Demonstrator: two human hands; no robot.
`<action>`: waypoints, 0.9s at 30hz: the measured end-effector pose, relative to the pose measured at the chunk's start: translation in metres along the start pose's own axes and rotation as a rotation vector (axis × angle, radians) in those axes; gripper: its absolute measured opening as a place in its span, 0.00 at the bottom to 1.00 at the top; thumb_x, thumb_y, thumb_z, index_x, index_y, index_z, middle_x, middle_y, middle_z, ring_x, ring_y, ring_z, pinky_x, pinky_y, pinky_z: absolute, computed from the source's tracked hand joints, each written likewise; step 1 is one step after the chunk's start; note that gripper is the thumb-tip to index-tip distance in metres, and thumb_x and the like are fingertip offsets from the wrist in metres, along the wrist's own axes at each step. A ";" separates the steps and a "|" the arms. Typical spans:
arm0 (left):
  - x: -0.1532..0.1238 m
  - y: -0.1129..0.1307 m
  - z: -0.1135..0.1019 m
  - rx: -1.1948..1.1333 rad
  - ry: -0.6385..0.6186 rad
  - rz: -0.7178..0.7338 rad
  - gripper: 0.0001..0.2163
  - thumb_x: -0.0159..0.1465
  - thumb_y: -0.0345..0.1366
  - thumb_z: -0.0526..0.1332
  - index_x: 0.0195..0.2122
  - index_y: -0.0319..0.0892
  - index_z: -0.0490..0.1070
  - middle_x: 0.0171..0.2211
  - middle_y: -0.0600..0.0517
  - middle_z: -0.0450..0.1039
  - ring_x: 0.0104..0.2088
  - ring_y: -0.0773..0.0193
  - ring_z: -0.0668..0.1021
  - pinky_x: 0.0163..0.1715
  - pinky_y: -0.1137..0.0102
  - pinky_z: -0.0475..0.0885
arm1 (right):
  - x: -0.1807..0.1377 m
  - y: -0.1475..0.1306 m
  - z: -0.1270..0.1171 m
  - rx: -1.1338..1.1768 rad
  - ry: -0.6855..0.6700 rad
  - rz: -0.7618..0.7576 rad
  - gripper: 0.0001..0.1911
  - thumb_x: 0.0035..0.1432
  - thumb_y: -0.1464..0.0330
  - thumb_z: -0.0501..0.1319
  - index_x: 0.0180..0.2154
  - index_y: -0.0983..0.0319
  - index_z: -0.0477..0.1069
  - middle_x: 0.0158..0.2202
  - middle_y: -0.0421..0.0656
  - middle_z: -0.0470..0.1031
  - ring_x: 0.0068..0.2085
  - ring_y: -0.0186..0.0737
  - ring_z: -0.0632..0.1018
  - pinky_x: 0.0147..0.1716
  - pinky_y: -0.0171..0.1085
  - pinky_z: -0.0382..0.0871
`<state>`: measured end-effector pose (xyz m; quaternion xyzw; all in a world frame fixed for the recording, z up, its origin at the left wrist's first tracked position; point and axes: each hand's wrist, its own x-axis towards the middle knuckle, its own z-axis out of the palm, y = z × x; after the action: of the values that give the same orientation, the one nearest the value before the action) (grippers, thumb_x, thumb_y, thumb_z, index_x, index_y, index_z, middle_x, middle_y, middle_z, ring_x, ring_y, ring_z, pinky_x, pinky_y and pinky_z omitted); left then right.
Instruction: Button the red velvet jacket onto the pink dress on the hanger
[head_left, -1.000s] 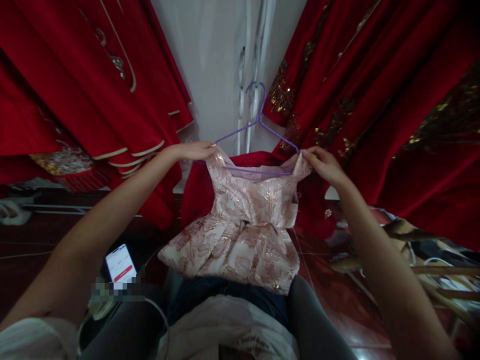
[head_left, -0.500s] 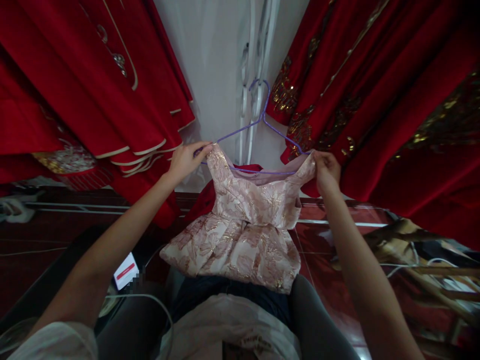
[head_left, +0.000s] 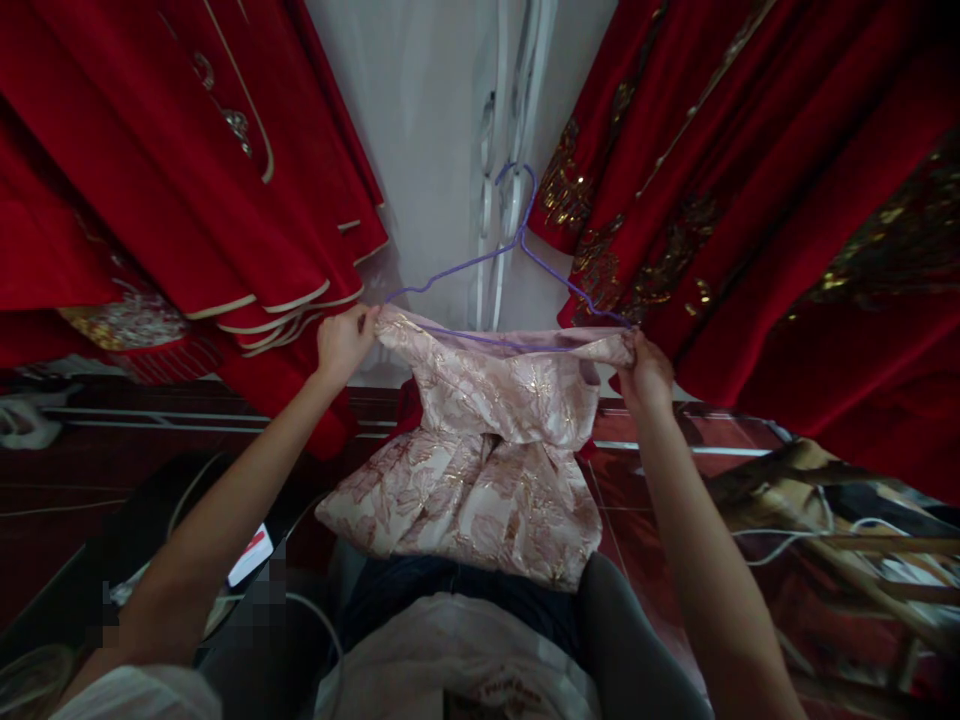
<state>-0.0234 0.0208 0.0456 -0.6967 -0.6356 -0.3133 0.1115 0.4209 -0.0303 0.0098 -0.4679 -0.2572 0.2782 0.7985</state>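
Observation:
A small pink and gold brocade dress (head_left: 510, 480) spreads over my lap, its neckline facing away from me. My left hand (head_left: 346, 345) is closed on the left shoulder strap, and my right hand (head_left: 646, 375) grips the right one, pulling the neckline wide and nearly straight. A purple wire hanger (head_left: 480, 262) lies with its lower bar across the neck opening and its hook pointing away. Each end of the hanger reaches a strap close to my fingers, which partly hide those ends.
Red garments with gold and silver trim hang at left (head_left: 285, 150) and right (head_left: 675, 200). White cabinet doors (head_left: 420, 130) stand between them. A lit phone (head_left: 251, 557) lies beside my left forearm, near a pale cable (head_left: 315, 610). Wooden rails (head_left: 847, 545) and clutter sit at right.
My left hand has moved outward and slightly down with its strap, and my right hand a little downward. The neckline is stretched wider, and the hanger's left shoulder shows more fully.

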 end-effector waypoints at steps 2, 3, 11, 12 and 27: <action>-0.015 -0.010 0.001 0.049 -0.072 0.014 0.22 0.69 0.49 0.47 0.41 0.40 0.75 0.31 0.43 0.78 0.32 0.53 0.79 0.33 0.66 0.66 | -0.010 0.008 -0.004 0.024 -0.021 0.023 0.08 0.54 0.64 0.63 0.31 0.63 0.70 0.31 0.40 0.74 0.33 0.34 0.76 0.33 0.34 0.73; -0.022 -0.012 0.001 0.050 -0.103 0.044 0.21 0.69 0.48 0.46 0.42 0.41 0.75 0.31 0.44 0.78 0.32 0.53 0.79 0.32 0.66 0.67 | -0.015 0.013 -0.007 0.039 -0.019 0.042 0.09 0.52 0.64 0.64 0.32 0.63 0.70 0.32 0.40 0.74 0.34 0.34 0.77 0.33 0.34 0.74; -0.036 0.047 -0.001 -0.201 -0.109 0.563 0.14 0.69 0.42 0.50 0.41 0.42 0.73 0.50 0.44 0.71 0.53 0.55 0.71 0.53 0.58 0.69 | -0.047 0.026 -0.021 -0.158 -0.089 0.181 0.15 0.45 0.59 0.68 0.31 0.61 0.70 0.29 0.37 0.73 0.30 0.32 0.74 0.27 0.32 0.70; -0.033 0.060 0.001 -0.228 -0.111 0.623 0.13 0.69 0.42 0.52 0.40 0.42 0.74 0.53 0.44 0.70 0.56 0.54 0.68 0.57 0.55 0.66 | -0.051 0.020 -0.020 -0.238 -0.144 0.101 0.15 0.46 0.57 0.68 0.31 0.61 0.70 0.28 0.36 0.72 0.29 0.32 0.73 0.28 0.32 0.70; -0.056 0.144 0.044 -0.310 -0.243 0.689 0.11 0.67 0.40 0.56 0.35 0.47 0.78 0.63 0.55 0.63 0.62 0.49 0.62 0.63 0.42 0.50 | -0.046 -0.007 -0.026 -0.523 -0.020 -0.304 0.16 0.56 0.54 0.58 0.34 0.60 0.66 0.31 0.41 0.71 0.35 0.38 0.74 0.39 0.39 0.69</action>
<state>0.1269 -0.0245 0.0144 -0.9097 -0.3186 -0.2649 0.0276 0.4071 -0.0799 -0.0016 -0.6108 -0.3951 0.0844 0.6809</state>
